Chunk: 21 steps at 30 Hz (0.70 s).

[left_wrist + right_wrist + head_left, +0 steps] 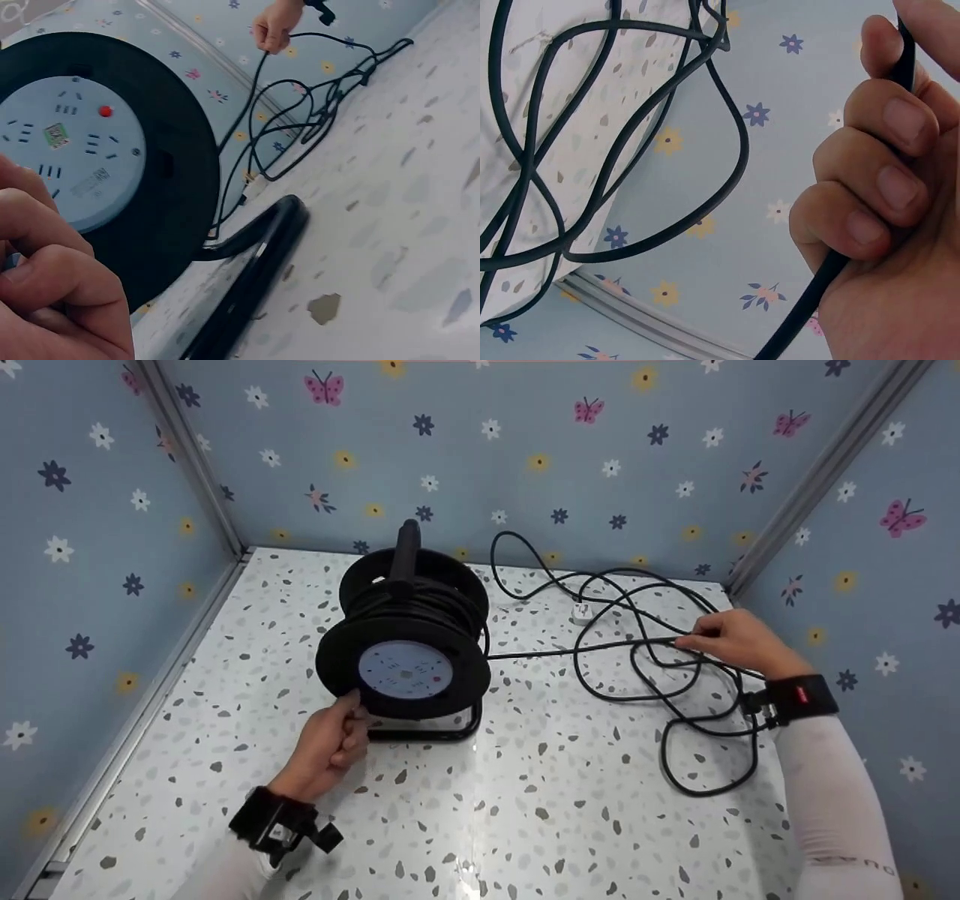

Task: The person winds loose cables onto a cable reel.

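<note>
A black cable reel (405,652) with a pale blue socket face (405,670) stands on its tube stand (442,731) in the middle of the speckled table (525,810). My left hand (334,746) grips the lower left rim of the reel's front disc (172,187). A taut stretch of black cable (577,647) runs from the reel to my right hand (731,641), whose curled fingers (885,150) hold it. Behind and below that hand the rest of the cable lies in loose loops (675,697), ending in a white plug (581,611).
Flowered blue walls (525,457) enclose the table on three sides, with metal posts in the corners (195,457). The cable loops cover the right rear of the table. The reel's carry handle (407,551) sticks up at the back.
</note>
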Each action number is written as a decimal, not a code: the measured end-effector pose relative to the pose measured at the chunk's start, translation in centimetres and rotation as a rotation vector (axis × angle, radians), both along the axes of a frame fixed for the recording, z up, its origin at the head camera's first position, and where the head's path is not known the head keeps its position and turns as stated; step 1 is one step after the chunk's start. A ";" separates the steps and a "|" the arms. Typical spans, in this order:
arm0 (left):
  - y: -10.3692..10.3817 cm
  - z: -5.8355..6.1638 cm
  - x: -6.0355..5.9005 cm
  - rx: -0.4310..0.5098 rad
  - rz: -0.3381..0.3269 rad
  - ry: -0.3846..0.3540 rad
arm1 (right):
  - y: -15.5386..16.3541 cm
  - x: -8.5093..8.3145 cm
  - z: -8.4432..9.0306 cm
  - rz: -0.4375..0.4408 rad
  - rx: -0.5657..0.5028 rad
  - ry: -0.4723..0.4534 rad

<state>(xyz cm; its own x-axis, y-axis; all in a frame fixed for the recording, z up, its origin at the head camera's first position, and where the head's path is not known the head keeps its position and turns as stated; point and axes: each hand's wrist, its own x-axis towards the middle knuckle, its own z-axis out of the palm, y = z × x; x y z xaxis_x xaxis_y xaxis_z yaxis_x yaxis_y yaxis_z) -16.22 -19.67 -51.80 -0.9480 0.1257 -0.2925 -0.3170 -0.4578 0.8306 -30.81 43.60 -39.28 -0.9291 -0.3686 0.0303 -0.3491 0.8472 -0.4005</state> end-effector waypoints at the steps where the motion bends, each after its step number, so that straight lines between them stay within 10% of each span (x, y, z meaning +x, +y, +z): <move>1: -0.3 0.4 0.0 0.037 0.006 0.012 | 0.0 0.0 0.0 -0.005 -0.001 0.000; 11: -1.6 5.8 -0.5 0.347 -0.179 0.266 | 1.5 0.4 -0.2 -0.037 -0.037 0.036; 21: -0.3 8.4 -1.5 0.356 -0.270 0.346 | 0.8 0.1 -0.2 0.022 -0.095 0.038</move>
<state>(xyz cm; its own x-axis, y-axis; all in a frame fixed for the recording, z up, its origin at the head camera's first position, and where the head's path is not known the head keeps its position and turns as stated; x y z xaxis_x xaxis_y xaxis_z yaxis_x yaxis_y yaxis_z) -17.69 -19.93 -43.42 -0.9014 0.4114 0.1348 -0.1981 -0.6688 0.7166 -30.71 44.45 -39.49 -0.9185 -0.3823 0.1014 -0.3835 0.7981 -0.4647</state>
